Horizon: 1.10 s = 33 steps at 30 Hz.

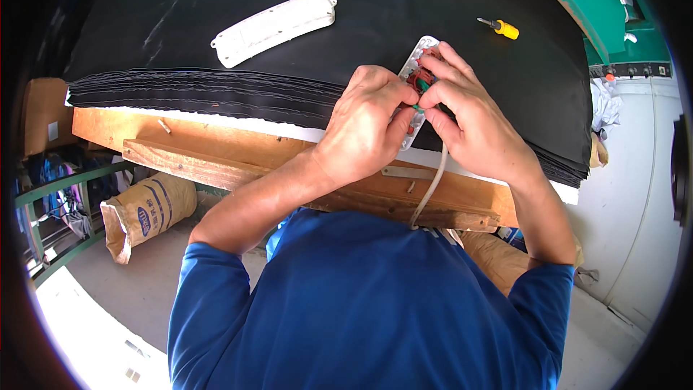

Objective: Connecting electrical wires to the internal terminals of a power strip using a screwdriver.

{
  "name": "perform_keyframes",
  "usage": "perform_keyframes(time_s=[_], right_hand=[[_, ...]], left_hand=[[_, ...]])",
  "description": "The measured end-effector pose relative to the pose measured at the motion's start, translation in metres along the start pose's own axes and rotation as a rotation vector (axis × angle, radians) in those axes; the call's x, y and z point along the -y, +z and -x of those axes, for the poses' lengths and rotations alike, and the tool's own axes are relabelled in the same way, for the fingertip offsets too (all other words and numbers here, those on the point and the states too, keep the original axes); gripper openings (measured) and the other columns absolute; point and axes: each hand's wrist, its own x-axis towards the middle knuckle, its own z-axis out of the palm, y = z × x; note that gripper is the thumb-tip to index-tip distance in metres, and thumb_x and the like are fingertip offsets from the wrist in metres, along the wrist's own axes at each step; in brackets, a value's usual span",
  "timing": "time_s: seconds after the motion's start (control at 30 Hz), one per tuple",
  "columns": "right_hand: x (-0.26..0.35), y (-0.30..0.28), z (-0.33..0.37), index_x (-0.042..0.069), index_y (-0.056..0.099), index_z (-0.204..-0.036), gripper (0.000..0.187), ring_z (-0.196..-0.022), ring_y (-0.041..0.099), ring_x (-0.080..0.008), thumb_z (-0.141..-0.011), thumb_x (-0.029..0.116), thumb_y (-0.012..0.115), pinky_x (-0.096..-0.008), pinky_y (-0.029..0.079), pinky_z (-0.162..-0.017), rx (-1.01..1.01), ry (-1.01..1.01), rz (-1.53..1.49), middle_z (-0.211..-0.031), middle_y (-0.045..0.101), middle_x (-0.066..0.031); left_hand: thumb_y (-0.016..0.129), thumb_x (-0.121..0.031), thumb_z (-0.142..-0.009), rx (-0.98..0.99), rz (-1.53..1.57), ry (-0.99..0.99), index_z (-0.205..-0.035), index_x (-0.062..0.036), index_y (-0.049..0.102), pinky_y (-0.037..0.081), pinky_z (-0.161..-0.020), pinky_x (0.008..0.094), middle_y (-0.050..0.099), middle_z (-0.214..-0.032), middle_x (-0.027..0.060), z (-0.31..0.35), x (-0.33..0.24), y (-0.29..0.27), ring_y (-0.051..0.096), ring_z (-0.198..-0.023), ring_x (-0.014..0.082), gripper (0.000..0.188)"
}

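My left hand (367, 121) and my right hand (482, 121) meet over an opened white power strip (429, 42) on the black fabric. Between their pinched fingertips shows a thin green wire (419, 107). Red wires (419, 76) lie inside the strip's shell, partly covered by my fingers. The outer fingers of the right hand rest along the strip's far right edge. A pale cord (434, 186) runs from the near end toward my body. To the left lies a long white plastic cover (274, 29), apart from the strip.
A yellow-handled screwdriver (504, 29) lies at the far right on the stacked black fabric (180, 29). Along the near side runs a wooden table edge (195, 163). A brown paper sack (151, 211) is on the floor to the left, and green metal framing (577, 0) rises at the right.
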Motion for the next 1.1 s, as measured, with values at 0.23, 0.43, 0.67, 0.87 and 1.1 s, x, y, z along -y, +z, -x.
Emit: perform_keyframes(time_s=[0.23,0.43,0.67,0.87,1.1], right_hand=[[0.001,0.0,-0.003,-0.001,0.063,-0.098,0.004,-0.155,0.023,-0.044,-0.096,0.002,0.064,-0.0493,0.03,-0.124,0.097,0.11,-0.135,-0.156,0.042,-0.0316],[0.001,-0.001,-0.004,-0.001,0.065,-0.1,0.005,-0.154,0.026,-0.0441,-0.096,0.002,0.063,-0.0483,0.03,-0.123,0.108,0.152,-0.151,-0.156,0.042,-0.0308],[-0.004,0.001,-0.003,0.0,0.065,-0.099,0.006,-0.149,0.036,-0.0446,-0.093,0.001,0.066,-0.0475,0.038,-0.118,0.043,0.069,-0.057,-0.15,0.049,-0.0291],[-0.001,0.002,-0.005,0.0,0.064,-0.093,0.006,-0.139,0.048,-0.0463,-0.089,0.0,0.069,-0.0484,0.044,-0.113,-0.046,0.009,-0.042,-0.136,0.059,-0.0277],[0.004,0.002,-0.003,0.0,0.066,-0.096,0.006,-0.132,0.054,-0.0444,-0.09,0.001,0.069,-0.0499,0.05,-0.107,-0.066,-0.059,0.036,-0.134,0.06,-0.0247]], left_hand=[[0.083,0.0,-0.073,-0.121,-0.058,-0.035,-0.093,-0.0035,0.065,0.055,-0.085,0.0427,0.067,-0.101,0.013,0.005,-0.009,0.009,0.066,-0.096,0.0327,0.027],[0.085,0.0,-0.072,-0.174,-0.044,-0.029,-0.091,-0.0024,0.066,0.057,-0.08,0.0415,0.07,-0.102,0.0145,0.01,-0.001,0.013,0.069,-0.094,0.0336,0.027],[0.08,0.004,-0.076,-0.152,-0.004,0.013,-0.09,-0.0001,0.069,0.058,-0.08,0.0412,0.07,-0.102,0.0152,0.009,-0.001,0.006,0.07,-0.095,0.0347,0.019],[0.075,0.005,-0.078,-0.028,0.014,0.013,-0.09,0.0009,0.068,0.058,-0.079,0.041,0.071,-0.1,0.0167,0.002,-0.001,-0.007,0.07,-0.094,0.036,0.014],[0.074,0.002,-0.077,0.056,-0.084,0.081,-0.091,-0.0006,0.068,0.059,-0.074,0.041,0.072,-0.094,0.0161,-0.005,-0.007,-0.013,0.071,-0.085,0.0347,0.015]])
